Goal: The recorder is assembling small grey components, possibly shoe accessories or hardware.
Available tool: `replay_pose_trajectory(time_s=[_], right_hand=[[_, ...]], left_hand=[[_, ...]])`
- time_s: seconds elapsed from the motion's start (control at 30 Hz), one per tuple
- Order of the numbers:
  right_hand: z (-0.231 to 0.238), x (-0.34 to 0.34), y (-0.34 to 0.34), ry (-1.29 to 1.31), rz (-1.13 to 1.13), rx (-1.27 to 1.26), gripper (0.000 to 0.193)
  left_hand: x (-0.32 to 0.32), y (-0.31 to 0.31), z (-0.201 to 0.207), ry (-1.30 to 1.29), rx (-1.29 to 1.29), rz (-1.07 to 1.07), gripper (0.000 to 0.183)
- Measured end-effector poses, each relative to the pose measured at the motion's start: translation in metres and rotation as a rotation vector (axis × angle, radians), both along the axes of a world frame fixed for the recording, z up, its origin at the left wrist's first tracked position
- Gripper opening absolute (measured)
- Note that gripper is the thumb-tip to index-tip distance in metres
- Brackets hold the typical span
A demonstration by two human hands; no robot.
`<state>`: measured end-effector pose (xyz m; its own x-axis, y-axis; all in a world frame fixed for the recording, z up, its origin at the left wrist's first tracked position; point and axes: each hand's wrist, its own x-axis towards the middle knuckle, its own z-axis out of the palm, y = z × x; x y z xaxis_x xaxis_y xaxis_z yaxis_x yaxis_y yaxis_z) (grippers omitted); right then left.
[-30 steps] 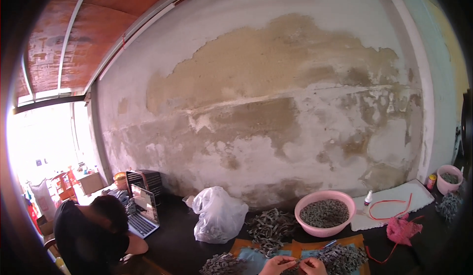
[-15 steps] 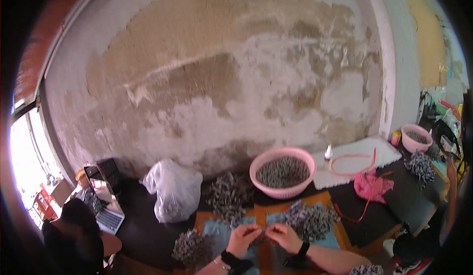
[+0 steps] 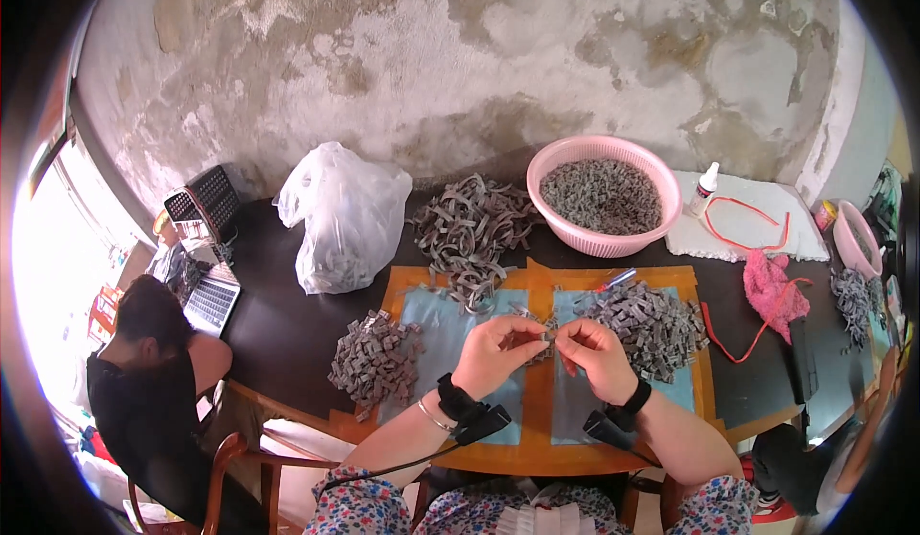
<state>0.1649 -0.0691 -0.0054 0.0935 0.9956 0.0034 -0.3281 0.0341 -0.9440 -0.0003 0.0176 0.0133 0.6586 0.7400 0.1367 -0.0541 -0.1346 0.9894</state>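
Observation:
My left hand and my right hand meet over the middle of the table, thumbs and forefingers pinched. Between their fingertips is a small grey piece, mostly hidden by the fingers. A heap of short grey pieces lies to the left of my left hand. Beside my right hand is another heap of short, folded-looking grey pieces. Longer grey strips are piled loosely beyond the hands. A few loose bits lie just under the fingertips. Both my wrists wear black bands with cables.
A pink basket of small grey pieces stands at the back, near a white foam board with a bottle. Left of the strips sits a white plastic bag. A pink cloth lies right. People sit at both sides; a laptop is left.
The view has tilted down, so the table and my forearms show more fully. My hands remain pinched together at the fingertips.

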Motion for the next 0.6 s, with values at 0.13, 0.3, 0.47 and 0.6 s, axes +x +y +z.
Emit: replay_pose_trajectory(time_s=[0.13,0.3,0.47,0.6], right_hand=[[0.0,0.0002,-0.0015,0.063,0.041,-0.039,0.009],[-0.0004,0.0042,-0.0019,0.253,0.15,-0.107,0.01],[-0.0009,0.0046,-0.002,0.247,0.164,-0.11,0.01],[-0.0011,0.0044,-0.0036,0.255,0.114,-0.095,0.011]], left_hand=[[-0.0027,0.0003,-0.003,-0.006,-0.02,-0.031,0.016],[-0.0034,0.0018,-0.0091,-0.024,0.002,-0.063,0.017],[-0.0028,0.0,-0.0084,-0.024,0.052,-0.083,0.019],[-0.0013,-0.0018,-0.006,-0.004,0.138,-0.035,0.019]])
